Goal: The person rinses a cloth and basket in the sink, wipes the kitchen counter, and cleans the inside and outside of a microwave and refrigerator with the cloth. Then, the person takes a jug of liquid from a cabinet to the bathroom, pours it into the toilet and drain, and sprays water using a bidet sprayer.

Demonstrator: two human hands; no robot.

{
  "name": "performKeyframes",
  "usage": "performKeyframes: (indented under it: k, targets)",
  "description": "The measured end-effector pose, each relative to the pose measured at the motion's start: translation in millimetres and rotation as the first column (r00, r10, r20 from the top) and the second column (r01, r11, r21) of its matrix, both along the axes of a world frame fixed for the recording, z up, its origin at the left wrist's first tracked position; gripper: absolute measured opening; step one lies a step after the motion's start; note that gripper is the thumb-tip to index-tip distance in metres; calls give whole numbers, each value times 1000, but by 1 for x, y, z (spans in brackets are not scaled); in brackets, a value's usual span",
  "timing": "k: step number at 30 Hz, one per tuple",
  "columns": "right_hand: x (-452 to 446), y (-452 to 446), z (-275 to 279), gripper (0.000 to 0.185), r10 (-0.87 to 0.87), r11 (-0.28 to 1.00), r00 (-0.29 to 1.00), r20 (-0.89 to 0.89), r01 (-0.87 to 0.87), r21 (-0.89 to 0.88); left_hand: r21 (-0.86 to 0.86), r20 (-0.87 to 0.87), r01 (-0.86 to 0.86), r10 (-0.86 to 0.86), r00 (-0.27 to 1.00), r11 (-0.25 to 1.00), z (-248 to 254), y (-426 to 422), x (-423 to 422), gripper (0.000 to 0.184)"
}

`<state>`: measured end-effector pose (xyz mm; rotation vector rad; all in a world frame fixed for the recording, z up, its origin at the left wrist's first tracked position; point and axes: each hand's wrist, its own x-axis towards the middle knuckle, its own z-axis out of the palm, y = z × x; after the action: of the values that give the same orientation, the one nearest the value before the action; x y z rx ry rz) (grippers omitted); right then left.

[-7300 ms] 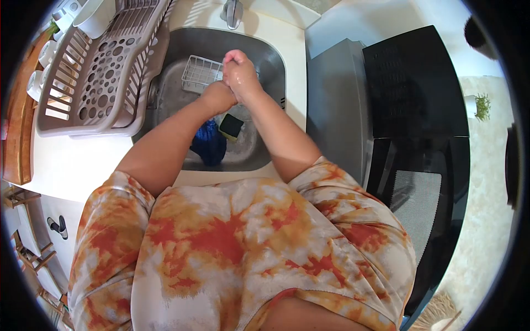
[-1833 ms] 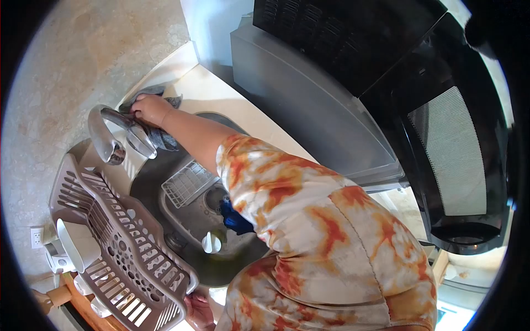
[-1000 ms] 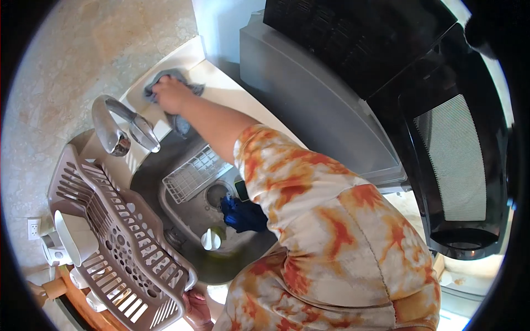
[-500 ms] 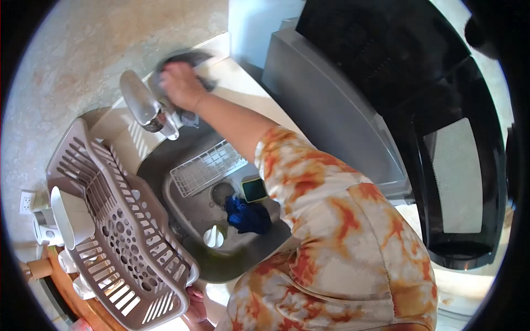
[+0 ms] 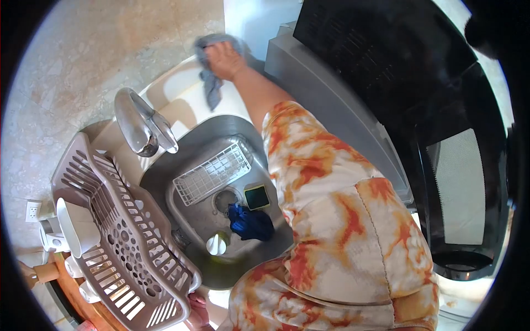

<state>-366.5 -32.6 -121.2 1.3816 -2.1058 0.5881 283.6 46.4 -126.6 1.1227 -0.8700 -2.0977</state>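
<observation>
At cream counter's (image 5: 231, 98) corner, clutches gray cloth (image 5: 211, 89) in right hand (image 5: 225, 59), wiping seemingly unfinished; cannot tell left hand's (image 5: 197, 310) grip.

Far end: we record a grey cloth (image 5: 211, 88), soft and matt, its weave blurred. The faucet (image 5: 131, 121) is polished metal, mirror-bright; the sink (image 5: 237, 126) is metal too, duller, with a brushed sheen. In it we note a white-coated wire basket (image 5: 212, 174), a sponge (image 5: 256, 197) with a dark, rough, matt face, and a crumpled blue item (image 5: 251, 223), cloth or plastic, we cannot tell. Left: dish rack (image 5: 128, 251), smooth satin plastic. Far wall (image 5: 105, 60): mottled, stone-like. Right: black appliance (image 5: 381, 60), glossy; its pale panel (image 5: 457, 187) finely textured.
</observation>
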Motion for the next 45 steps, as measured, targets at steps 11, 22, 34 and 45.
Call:
performKeyframes:
  k: [11, 22, 34, 45]
  targets:
    - [101, -9, -5, 35, 301, 896, 905, 300, -376, 235, -40, 35, 18, -17, 999, 999, 8, 0, -7, 20]
    - [21, 7, -22, 43, 330, 806, 879, 345, -452, 382, -70, 101, -26, 33, 994, 997, -2, 2, -2, 18]
    - [47, 106, -21, 37, 147, 883, 904, 401, -302, 358, -57, 4, 37, -37, 999, 998, -7, -8, 1, 19]
    - [223, 368, -33, 38, -8, 956, 888, 459, -128, 265, -6, -172, 206, -204, 964, 979, -11, -19, 1, 21]
